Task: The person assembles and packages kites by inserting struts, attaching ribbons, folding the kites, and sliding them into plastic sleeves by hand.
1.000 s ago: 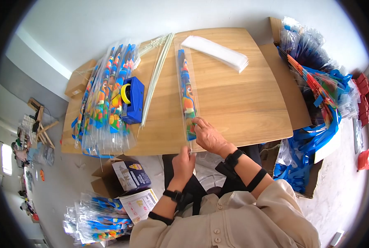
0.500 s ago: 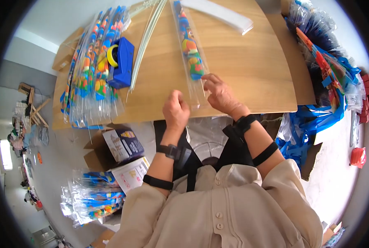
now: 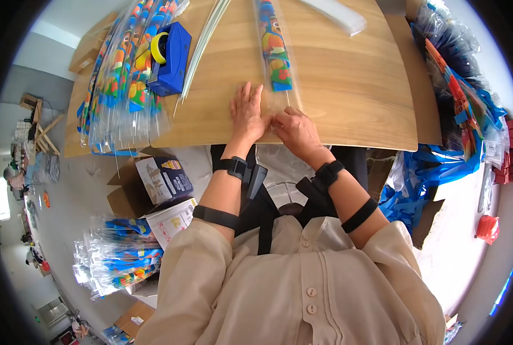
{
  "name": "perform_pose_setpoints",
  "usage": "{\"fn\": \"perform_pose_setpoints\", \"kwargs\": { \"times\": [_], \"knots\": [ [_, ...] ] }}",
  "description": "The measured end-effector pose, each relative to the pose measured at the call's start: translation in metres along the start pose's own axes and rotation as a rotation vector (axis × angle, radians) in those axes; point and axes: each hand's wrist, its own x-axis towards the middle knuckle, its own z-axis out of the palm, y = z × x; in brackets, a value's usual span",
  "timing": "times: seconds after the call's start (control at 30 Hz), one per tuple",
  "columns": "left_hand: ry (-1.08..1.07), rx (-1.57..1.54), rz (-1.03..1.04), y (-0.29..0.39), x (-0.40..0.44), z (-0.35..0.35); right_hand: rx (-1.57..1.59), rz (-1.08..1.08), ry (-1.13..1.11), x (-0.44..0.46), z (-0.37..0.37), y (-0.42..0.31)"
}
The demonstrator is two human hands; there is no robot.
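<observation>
A long clear plastic sleeve point(image 3: 296, 75) lies on the table, with a rolled, brightly printed sheet point(image 3: 277, 54) inside. A thin rod pokes out of the roll's near blue end. My right hand point(image 3: 298, 131) is closed at the sleeve's near end, fingertips pinched on the plastic. Just left of the sleeve, my left hand point(image 3: 249, 114) rests flat on the tabletop, fingers stretched out. Its thumb reaches to the right fingertips; whether it presses on the plastic is hard to see.
Several similar sleeved rolls point(image 3: 118, 75) lie at the left, beside a blue tape dispenser point(image 3: 175, 60). Thin pale rods point(image 3: 202, 49) and flat clear sleeves point(image 3: 339, 14) lie farther back. Boxes point(image 3: 163, 181) stand below the table's left edge; blue straps point(image 3: 440, 167) hang at the right.
My left hand has opened from a curled shape and come down flat beside the sleeve. The right hand has moved to the sleeve's near end and closed there. The view has shifted slightly.
</observation>
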Motion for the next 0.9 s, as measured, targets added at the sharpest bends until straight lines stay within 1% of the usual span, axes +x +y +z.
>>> {"fn": "perform_pose_setpoints", "kwargs": {
  "times": [0.13,0.23,0.27,0.3,0.43,0.5,0.53,0.6,0.63,0.67,0.7,0.73,0.77,0.83,0.87,0.9],
  "knots": [
    [0.0,0.0,-0.006,-0.001,0.002,0.0,-0.06,-0.031,0.031,0.004,0.01,0.001],
    [0.012,-0.009,-0.01,-0.002,0.004,0.004,-0.155,-0.088,-0.032,0.005,0.009,0.004],
    [0.013,-0.009,-0.009,-0.002,0.004,0.004,-0.2,-0.142,-0.051,0.004,0.007,0.005],
    [0.016,-0.018,-0.009,-0.003,0.004,0.004,-0.245,-0.195,-0.071,0.004,0.005,0.005],
    [-0.018,-0.019,-0.037,-0.002,0.004,0.002,-0.252,-0.268,-0.102,-0.012,-0.027,0.014],
    [-0.025,-0.032,-0.047,-0.003,0.007,0.001,-0.305,-0.316,-0.225,-0.027,-0.053,0.022],
    [-0.033,-0.042,-0.055,-0.003,0.008,0.002,-0.308,-0.313,-0.229,-0.039,-0.064,0.029],
    [-0.042,-0.053,-0.039,-0.003,0.009,0.0,-0.341,-0.142,-0.317,-0.061,-0.087,0.041],
    [-0.048,-0.06,-0.03,-0.004,0.009,-0.002,-0.346,-0.146,-0.319,-0.067,-0.098,0.044],
    [-0.048,-0.063,-0.032,-0.004,0.008,-0.003,-0.311,-0.107,-0.504,-0.073,-0.108,0.046],
    [-0.071,-0.036,0.01,-0.004,0.007,-0.004,-0.271,-0.062,-0.682,-0.078,-0.115,0.043],
    [-0.093,-0.009,0.055,-0.004,0.008,-0.005,-0.227,-0.11,-0.522,-0.08,-0.117,0.038],
    [-0.093,-0.008,0.059,-0.005,0.008,-0.007,-0.227,-0.108,-0.518,-0.076,-0.111,0.034],
    [-0.151,-0.027,0.061,-0.005,0.007,-0.012,-0.066,-0.013,-0.13,-0.063,-0.09,0.022],
    [-0.15,-0.024,0.06,-0.005,0.007,-0.013,0.044,0.036,-0.125,-0.054,-0.081,0.012],
    [-0.158,-0.042,0.059,-0.005,0.007,-0.014,0.079,0.042,-0.155,-0.045,-0.069,0.005]
  ]
}}
